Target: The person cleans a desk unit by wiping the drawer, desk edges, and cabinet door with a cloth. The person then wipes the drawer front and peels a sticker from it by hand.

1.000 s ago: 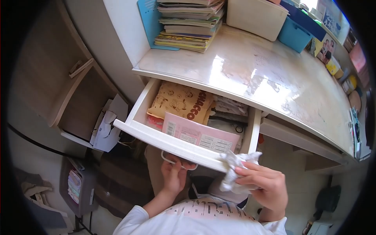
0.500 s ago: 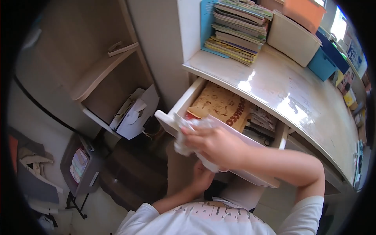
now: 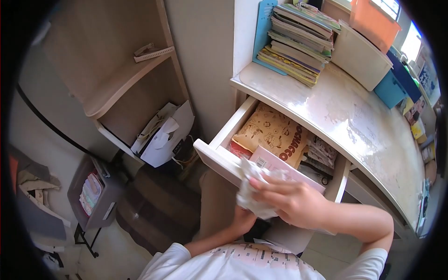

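Note:
My right hand is closed around a crumpled white wipe, over the front panel of a pulled-out desk drawer. Below the wipe is my left hand, close to the outer side of the drawer front; its fingers are hidden. Inside the drawer lie a tan printed pouch with dark red lettering, a pale pink box with a barcode, a red item and some patterned packets.
On the desktop stand stacked books against a blue bookend, a white bin, an orange bin and a blue basket. To the left are a curved shelf, a white paper bag and a grey bin.
My right hand and the wipe have moved right and down along the drawer front, showing the pink box more fully. The view has shifted slightly.

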Action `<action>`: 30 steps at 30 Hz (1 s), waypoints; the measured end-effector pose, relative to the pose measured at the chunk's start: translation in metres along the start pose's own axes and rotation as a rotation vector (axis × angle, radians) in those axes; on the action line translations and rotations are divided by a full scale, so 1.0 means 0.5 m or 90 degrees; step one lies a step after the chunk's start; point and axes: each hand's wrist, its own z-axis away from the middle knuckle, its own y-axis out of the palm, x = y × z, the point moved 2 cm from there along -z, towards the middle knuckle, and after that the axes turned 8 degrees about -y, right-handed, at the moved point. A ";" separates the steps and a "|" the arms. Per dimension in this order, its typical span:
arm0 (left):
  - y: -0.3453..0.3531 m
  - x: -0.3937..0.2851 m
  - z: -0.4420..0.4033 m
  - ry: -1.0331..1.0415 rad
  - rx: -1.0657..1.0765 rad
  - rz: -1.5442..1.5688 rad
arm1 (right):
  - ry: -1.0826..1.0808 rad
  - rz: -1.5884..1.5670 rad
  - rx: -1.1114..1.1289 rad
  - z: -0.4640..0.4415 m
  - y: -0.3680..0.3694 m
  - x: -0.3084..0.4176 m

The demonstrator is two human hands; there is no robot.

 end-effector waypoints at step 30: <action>-0.117 -0.081 0.102 -0.084 0.292 -0.141 | -0.243 -0.006 -0.094 -0.227 0.114 -0.126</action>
